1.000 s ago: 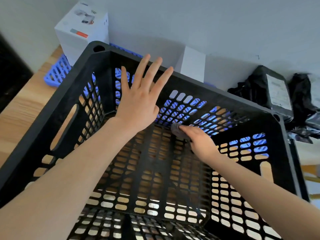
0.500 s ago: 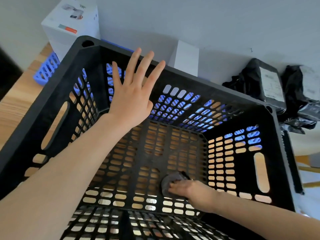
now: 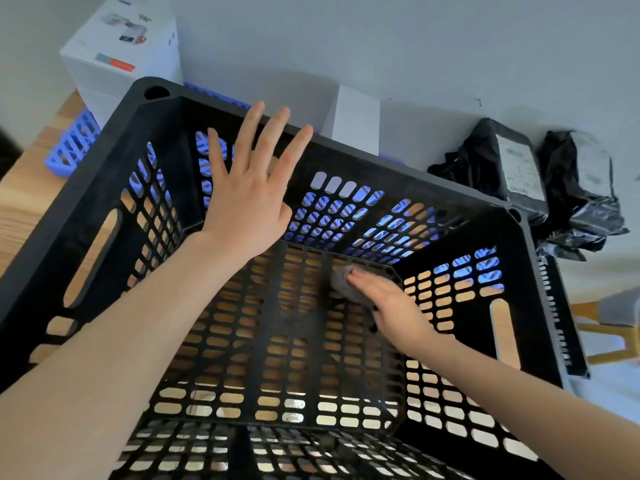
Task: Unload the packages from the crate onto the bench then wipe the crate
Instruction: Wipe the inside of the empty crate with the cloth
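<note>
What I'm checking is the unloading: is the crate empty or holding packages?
Empty of packages: only the right hand and a cloth show on the slotted crate floor.

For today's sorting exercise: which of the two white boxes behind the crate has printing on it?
The left white box, with a red stripe; the middle white box looks plain.

The crate (image 3: 79, 202) was matt black moulded plastic. The cloth (image 3: 341, 279) on its floor was grey, soft-looking fabric. The bench (image 3: 24, 202) was pale wood with visible grain. Along its far edge, the packages (image 3: 481, 157) were glossy, crinkled black film with paper labels (image 3: 519, 168). The box (image 3: 114, 46) was smooth white card, and the tray (image 3: 69, 150) was blue plastic.
</note>
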